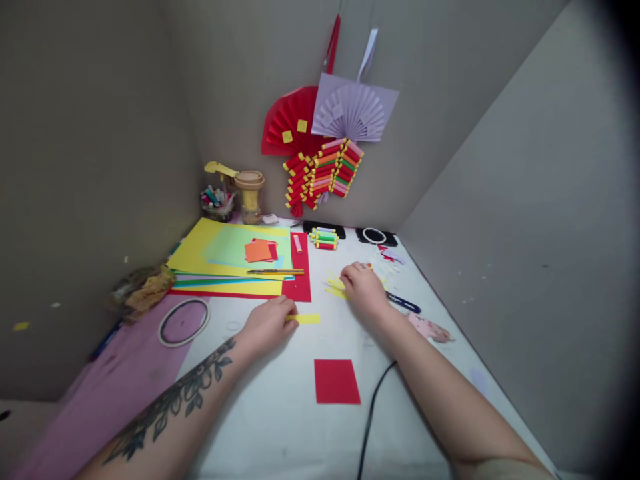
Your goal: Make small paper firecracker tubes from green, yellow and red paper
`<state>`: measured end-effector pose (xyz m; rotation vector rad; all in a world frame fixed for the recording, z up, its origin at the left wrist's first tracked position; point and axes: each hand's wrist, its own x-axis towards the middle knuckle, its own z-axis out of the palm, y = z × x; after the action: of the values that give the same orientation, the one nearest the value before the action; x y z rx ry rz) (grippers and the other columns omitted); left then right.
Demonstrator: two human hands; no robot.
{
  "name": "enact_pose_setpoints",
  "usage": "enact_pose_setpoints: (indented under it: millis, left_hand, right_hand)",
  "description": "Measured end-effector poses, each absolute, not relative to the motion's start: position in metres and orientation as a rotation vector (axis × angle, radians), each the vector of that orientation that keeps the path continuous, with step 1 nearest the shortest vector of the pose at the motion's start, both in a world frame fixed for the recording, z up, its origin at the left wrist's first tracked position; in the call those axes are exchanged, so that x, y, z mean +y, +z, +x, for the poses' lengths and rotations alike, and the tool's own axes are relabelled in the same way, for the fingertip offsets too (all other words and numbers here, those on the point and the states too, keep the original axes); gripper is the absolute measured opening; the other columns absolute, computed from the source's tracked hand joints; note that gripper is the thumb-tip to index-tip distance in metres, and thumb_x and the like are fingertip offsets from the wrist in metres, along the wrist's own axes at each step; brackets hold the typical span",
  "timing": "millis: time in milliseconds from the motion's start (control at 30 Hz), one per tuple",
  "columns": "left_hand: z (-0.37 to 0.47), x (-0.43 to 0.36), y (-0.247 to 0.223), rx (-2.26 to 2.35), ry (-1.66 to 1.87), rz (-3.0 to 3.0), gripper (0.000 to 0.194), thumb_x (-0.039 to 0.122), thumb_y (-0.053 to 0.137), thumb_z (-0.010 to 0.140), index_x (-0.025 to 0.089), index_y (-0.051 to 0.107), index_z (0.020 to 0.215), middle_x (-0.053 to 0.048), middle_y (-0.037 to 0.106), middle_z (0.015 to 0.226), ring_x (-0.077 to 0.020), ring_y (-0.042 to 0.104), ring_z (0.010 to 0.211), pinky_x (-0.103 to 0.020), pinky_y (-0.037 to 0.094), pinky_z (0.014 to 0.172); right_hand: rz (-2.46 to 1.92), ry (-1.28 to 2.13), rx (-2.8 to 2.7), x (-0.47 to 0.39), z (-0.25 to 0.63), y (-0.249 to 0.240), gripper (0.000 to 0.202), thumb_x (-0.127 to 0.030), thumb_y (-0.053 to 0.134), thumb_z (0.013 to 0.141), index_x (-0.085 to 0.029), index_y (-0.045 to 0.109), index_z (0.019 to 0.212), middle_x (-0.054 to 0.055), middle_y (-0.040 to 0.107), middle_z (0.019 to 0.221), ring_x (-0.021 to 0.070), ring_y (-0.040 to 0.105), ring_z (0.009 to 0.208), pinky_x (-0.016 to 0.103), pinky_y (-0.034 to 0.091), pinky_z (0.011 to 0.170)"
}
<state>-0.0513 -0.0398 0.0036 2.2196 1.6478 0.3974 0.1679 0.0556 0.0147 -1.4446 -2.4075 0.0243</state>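
Observation:
My left hand [270,323] is closed on one end of a yellow paper strip [307,319] that lies on the white table. Farther right, my right hand [363,283] rests over several thin yellow strips [335,285], its fingers curled down so that what they hold, if anything, is hidden. A red paper square [337,381] lies flat nearer to me, between my forearms. Small rolled paper tubes in several colours [325,238] stand grouped behind my right hand.
Stacked coloured sheets [225,250] carry orange squares [259,251] and a pencil-like tool. A tape roll [184,323] is at left, a dark-blue cutter [404,303] at right. A black cable [370,413] runs nearby. Paper fans [355,110] hang on the wall.

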Motion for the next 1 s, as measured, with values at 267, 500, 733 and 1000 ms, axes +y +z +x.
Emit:
enact_pose_setpoints:
  millis: [267,500,733,1000]
  left_hand:
    - [-0.049,-0.039,0.005,1.640,0.408,2.181,0.008,0.025,0.048,0.079,0.022,0.055,0.083,-0.002,0.061,0.088,-0.0181,0.057,0.082,-0.027,0.038,0.066]
    - [-0.049,-0.038,0.003,1.644,0.407,2.169,0.007,0.026,0.050,0.079,0.023,0.055,0.083,-0.001,0.061,0.089,-0.0169,0.057,0.079,-0.026,0.038,0.063]
    - [-0.048,-0.037,0.001,1.643,0.445,2.143,0.012,0.023,0.045,0.083,0.022,0.057,0.085,-0.003,0.063,0.089,-0.0171,0.058,0.080,-0.026,0.040,0.065]
    - [-0.044,-0.036,-0.004,1.559,0.588,2.099,0.013,0.024,0.044,0.085,0.022,0.057,0.084,-0.002,0.061,0.086,-0.0172,0.056,0.079,-0.027,0.041,0.068]
  right_hand:
    - [-1.453,0.027,-2.285,0.046,0.221,0.007,0.014,-0.018,0.050,0.082,-0.019,0.063,0.084,0.009,0.066,0.094,0.0232,0.054,0.093,0.034,0.039,0.083]
    - [-1.435,0.354,-2.034,0.027,0.217,0.005,0.012,-0.016,0.046,0.077,-0.021,0.047,0.066,-0.001,0.056,0.065,0.0150,0.052,0.063,0.025,0.036,0.060]
    - [-1.370,0.704,-2.123,0.005,0.192,0.002,0.018,-0.017,0.047,0.082,-0.022,0.056,0.096,-0.004,0.058,0.064,0.0142,0.054,0.061,0.025,0.039,0.060]
    - [-1.105,0.710,-2.243,-0.007,0.160,-0.013,0.009,-0.013,0.054,0.080,-0.019,0.060,0.082,0.005,0.059,0.089,0.0184,0.053,0.088,0.032,0.043,0.080]
